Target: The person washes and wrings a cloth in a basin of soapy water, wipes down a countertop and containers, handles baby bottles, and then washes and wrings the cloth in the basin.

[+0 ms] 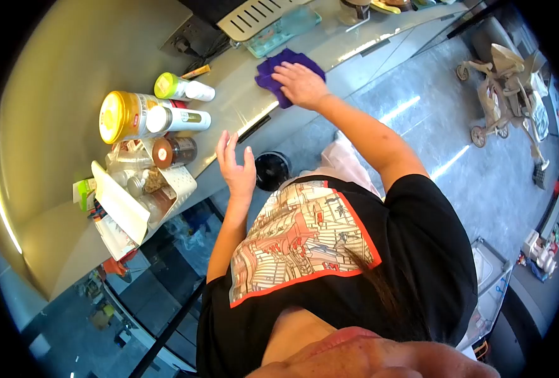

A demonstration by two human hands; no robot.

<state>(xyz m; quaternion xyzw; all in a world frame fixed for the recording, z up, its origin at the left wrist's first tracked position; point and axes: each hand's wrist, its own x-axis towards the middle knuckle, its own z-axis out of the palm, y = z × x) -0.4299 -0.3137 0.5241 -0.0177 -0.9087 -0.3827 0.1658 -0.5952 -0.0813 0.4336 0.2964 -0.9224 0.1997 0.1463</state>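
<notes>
A purple cloth (269,74) lies bunched on the grey counter near its front edge. My right hand (301,85) rests flat on it, palm down, with the fingers stretched over the fabric. Close to the counter edge, my left hand (237,165) is raised with its fingers apart and nothing in it. To the left of that hand are a brown-lidded jar (182,152), a white bottle (188,119) and a large yellow-lidded tub (121,116).
A white basket (182,183) of jars stands at the counter's left part. At the back are a slotted rack (254,17) and a teal tray (273,41). A black bin (272,170) is below the edge; a stroller (506,94) stands at the right.
</notes>
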